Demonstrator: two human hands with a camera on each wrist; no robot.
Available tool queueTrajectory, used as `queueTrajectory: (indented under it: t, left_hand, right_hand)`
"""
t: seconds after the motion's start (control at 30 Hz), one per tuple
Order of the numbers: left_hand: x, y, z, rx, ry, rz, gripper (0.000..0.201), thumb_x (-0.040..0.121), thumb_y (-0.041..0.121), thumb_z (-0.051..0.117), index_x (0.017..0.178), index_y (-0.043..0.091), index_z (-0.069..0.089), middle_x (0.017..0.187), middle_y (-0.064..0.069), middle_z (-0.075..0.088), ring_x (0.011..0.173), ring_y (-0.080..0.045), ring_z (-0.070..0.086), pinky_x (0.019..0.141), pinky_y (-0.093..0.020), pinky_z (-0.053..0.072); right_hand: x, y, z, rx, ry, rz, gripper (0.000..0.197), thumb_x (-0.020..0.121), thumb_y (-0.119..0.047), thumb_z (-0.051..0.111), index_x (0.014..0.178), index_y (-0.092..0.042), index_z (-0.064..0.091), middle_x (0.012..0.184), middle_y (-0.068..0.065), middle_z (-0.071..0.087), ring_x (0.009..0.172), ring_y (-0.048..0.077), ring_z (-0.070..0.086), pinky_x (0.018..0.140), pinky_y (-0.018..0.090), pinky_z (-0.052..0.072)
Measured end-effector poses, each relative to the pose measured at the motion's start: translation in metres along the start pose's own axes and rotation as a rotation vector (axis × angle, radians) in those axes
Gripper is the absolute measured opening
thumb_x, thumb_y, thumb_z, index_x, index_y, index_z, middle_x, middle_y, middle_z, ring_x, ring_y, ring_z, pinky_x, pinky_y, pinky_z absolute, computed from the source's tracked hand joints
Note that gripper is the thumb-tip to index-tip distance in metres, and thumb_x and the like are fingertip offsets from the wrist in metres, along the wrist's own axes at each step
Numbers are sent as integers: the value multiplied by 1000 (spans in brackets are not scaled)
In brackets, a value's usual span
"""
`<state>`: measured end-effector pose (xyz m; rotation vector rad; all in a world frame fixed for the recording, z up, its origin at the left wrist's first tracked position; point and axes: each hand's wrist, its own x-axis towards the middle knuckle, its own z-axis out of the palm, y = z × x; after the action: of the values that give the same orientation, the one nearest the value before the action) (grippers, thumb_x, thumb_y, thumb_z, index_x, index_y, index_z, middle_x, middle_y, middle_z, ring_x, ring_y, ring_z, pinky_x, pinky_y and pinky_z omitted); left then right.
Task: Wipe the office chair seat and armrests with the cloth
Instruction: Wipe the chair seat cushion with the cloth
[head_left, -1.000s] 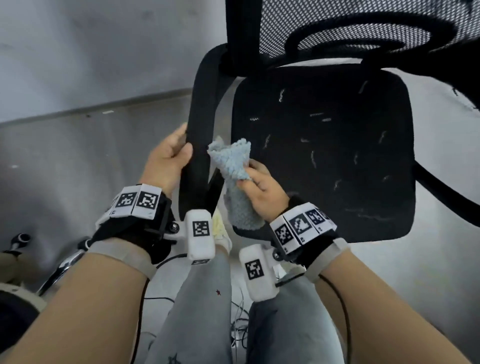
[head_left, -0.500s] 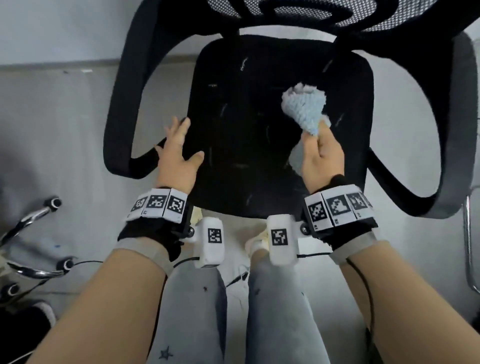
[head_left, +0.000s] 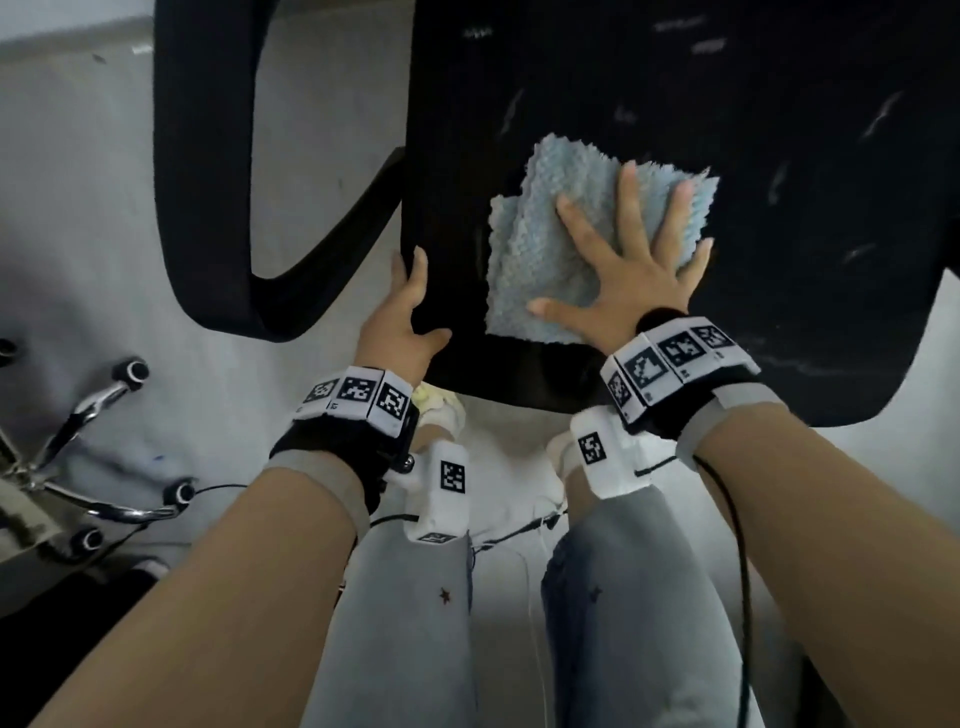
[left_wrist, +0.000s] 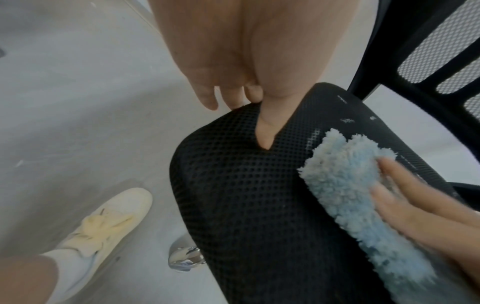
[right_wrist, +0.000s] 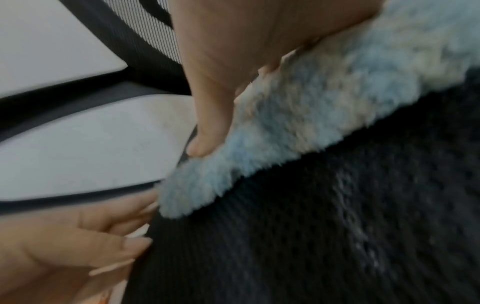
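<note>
The black mesh chair seat (head_left: 675, 104) fills the upper right of the head view, flecked with pale lint. A fluffy light-blue cloth (head_left: 550, 244) lies spread on its front left part. My right hand (head_left: 634, 265) presses flat on the cloth with fingers straight and splayed. My left hand (head_left: 405, 322) grips the seat's front left corner, thumb on top and fingers down the side. The left armrest (head_left: 208, 208) loops beside it. The left wrist view shows the cloth (left_wrist: 350, 195) on the seat (left_wrist: 246, 195). The right wrist view is blurred, with the cloth (right_wrist: 324, 113) under my thumb.
A chrome chair base with black castors (head_left: 104, 467) stands on the grey floor at the left. My legs in grey trousers (head_left: 415, 623) and a cream shoe (left_wrist: 103, 222) are close to the seat's front edge. The mesh backrest (left_wrist: 441, 51) rises behind the seat.
The right hand went from holding the cloth bunched above the seat to pressing it flat on the seat. The left hand left the armrest and now grips the seat's corner.
</note>
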<state>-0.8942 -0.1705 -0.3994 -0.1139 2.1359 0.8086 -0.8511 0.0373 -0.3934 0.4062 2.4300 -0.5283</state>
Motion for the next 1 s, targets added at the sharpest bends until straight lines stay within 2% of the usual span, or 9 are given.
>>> queueTrajectory:
  t: [0.17, 0.37, 0.5, 0.57, 0.67, 0.73, 0.8, 0.9, 1.0]
  left_hand:
    - [6, -8, -4, 75, -36, 37, 90, 84, -4, 59, 148, 24, 2, 157, -1, -3, 130, 3, 9, 112, -16, 15]
    - [9, -7, -7, 48, -47, -1, 90, 80, -3, 64, 147, 29, 13, 157, 2, 5, 141, -13, 20, 116, -29, 23]
    - [16, -6, -8, 108, -25, -15, 87, 78, 0, 67, 145, 30, 22, 156, 6, 13, 138, -10, 27, 110, -15, 19]
    - [20, -7, -6, 68, -28, -7, 87, 76, -3, 68, 145, 29, 24, 156, 3, 14, 137, -10, 26, 110, -16, 19]
    - [18, -10, -4, 43, 13, -2, 68, 74, -5, 68, 135, 15, 47, 142, -9, 45, 129, -21, 45, 102, -24, 39]
    - [14, -10, -4, 100, 70, -1, 36, 74, 0, 68, 109, 6, 64, 103, -12, 67, 102, -30, 62, 77, -26, 45]
    - [12, -11, -3, 93, 67, 1, 38, 73, 3, 71, 110, 8, 65, 106, -8, 67, 104, -27, 62, 82, -27, 46]
    - [16, -11, 1, 36, 15, 6, 81, 75, -3, 70, 142, 28, 34, 152, 4, 29, 133, -9, 34, 108, -20, 29]
    - [18, -10, 4, 14, 37, 9, 88, 75, -7, 68, 143, 33, 28, 155, 6, 16, 135, -5, 27, 105, -14, 24]
  right_hand:
    - [0, -36, 34, 62, 105, -24, 59, 95, -47, 32, 145, -38, 3, 156, -13, -11, 143, 16, -14, 111, 56, 0]
    - [14, -9, 18, -180, 108, -456, 51, 93, -22, 45, 141, -34, 31, 153, -9, 22, 139, 24, 24, 105, 57, 23]
    - [46, 6, -17, -28, 235, 189, 58, 97, -16, 39, 145, -36, 14, 156, -14, 1, 140, 26, 10, 106, 52, 19]
    - [45, -22, -9, 71, 221, 296, 54, 99, -22, 33, 145, -36, 9, 156, -13, 0, 140, 28, 9, 106, 55, 20]
    - [16, -66, 26, 93, 16, -26, 61, 96, -29, 41, 145, -37, 6, 157, -4, -1, 138, 33, 9, 105, 56, 18]
    - [-5, -69, 38, -15, 40, -335, 59, 93, -32, 47, 144, -38, 17, 156, -10, 7, 135, 27, 12, 102, 51, 16]
    - [6, -50, 28, -130, 50, -409, 58, 93, -27, 46, 143, -39, 18, 156, -12, 8, 137, 25, 11, 105, 51, 13]
    - [36, -10, -8, -109, 77, 48, 65, 94, -12, 39, 146, -36, 8, 157, -9, 2, 140, 31, 8, 108, 56, 15]
    - [49, -1, -27, 84, 202, 383, 64, 95, -12, 39, 144, -41, 10, 155, -16, 0, 138, 31, 13, 107, 52, 22]
